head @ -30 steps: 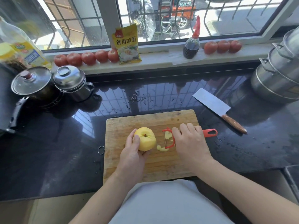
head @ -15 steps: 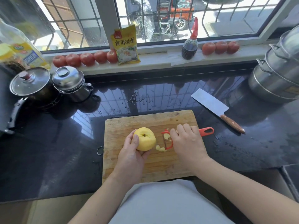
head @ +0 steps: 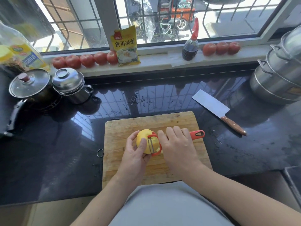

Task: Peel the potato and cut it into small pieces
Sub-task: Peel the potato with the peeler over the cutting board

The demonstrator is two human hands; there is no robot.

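A: Wooden cutting board (head: 175,121) lay on the dark, wet countertop (head: 57,152), head view. Where was the potato?

B: Yellow potato (head: 143,139), mostly peeled, sat over the board's middle. Left hand (head: 134,154) gripped it, thumb across the near face, fingers curled round the left side.

A: Right hand?

B: Right hand (head: 177,144) was closed round the handle of the red peeler (head: 197,134). The peeler's head and blade lay against the potato's right side, touching it. The handle's looped end stuck out past the fingers, over the board's right edge.

A: Off the board?

B: Cleaver (head: 211,104) with a wooden handle lay on the countertop, up and right of the board, well apart from both hands. Steel pots (head: 280,75) stacked at far right. A lidded black pot (head: 29,84) and a lidded steel mug (head: 70,84) stood at left. Tomatoes (head: 86,60), a yellow packet (head: 125,46) and a dark sauce bottle (head: 190,46) lined the windowsill (head: 154,60).
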